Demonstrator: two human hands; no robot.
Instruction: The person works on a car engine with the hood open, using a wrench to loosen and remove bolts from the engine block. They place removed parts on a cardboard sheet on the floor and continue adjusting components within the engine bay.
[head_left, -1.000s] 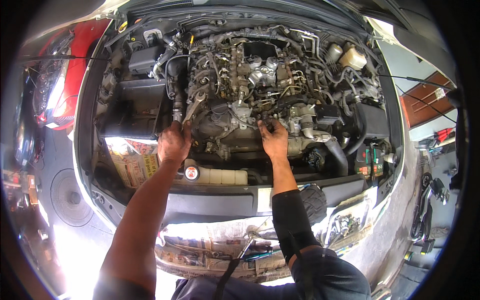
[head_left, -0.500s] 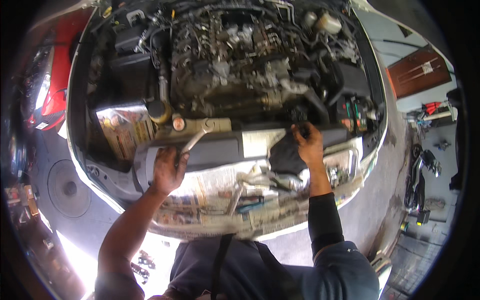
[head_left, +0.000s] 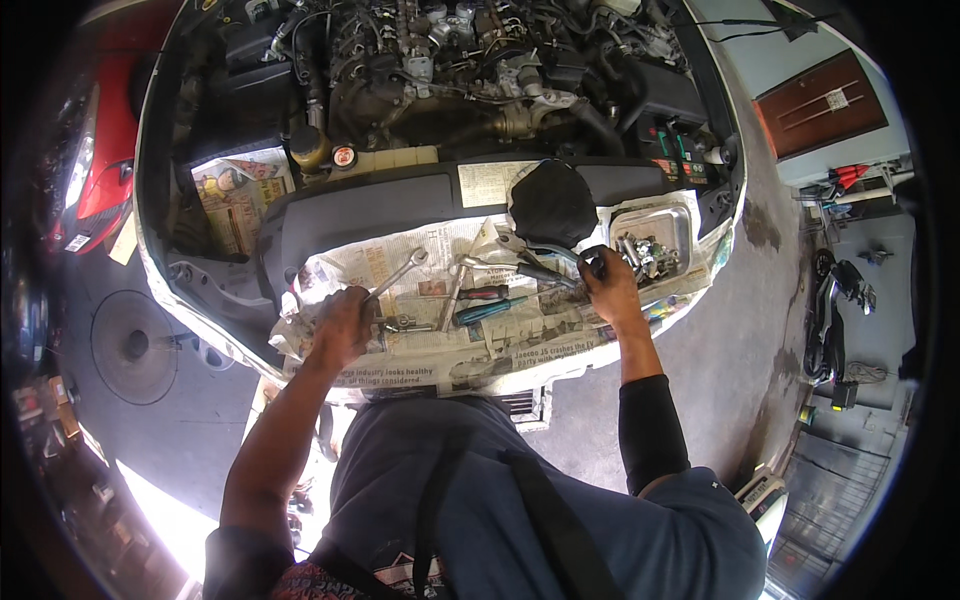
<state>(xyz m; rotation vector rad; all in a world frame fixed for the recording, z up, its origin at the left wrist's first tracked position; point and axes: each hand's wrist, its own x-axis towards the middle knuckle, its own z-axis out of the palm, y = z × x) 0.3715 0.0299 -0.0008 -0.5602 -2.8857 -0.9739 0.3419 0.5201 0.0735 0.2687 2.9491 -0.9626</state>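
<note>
With my left hand (head_left: 345, 322) gripping the wrench (head_left: 396, 276) over the newspaper (head_left: 420, 345) and my right hand (head_left: 614, 288) clasping a dark part (head_left: 597, 262) beside the tray (head_left: 690, 225), I'd best move both low, clear of the loose tools (head_left: 489, 311).

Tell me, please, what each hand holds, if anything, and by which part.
The left hand holds a silver metal open-ended wrench by its near end; the right hand grips a small dark object, where exactly is unclear.
</note>
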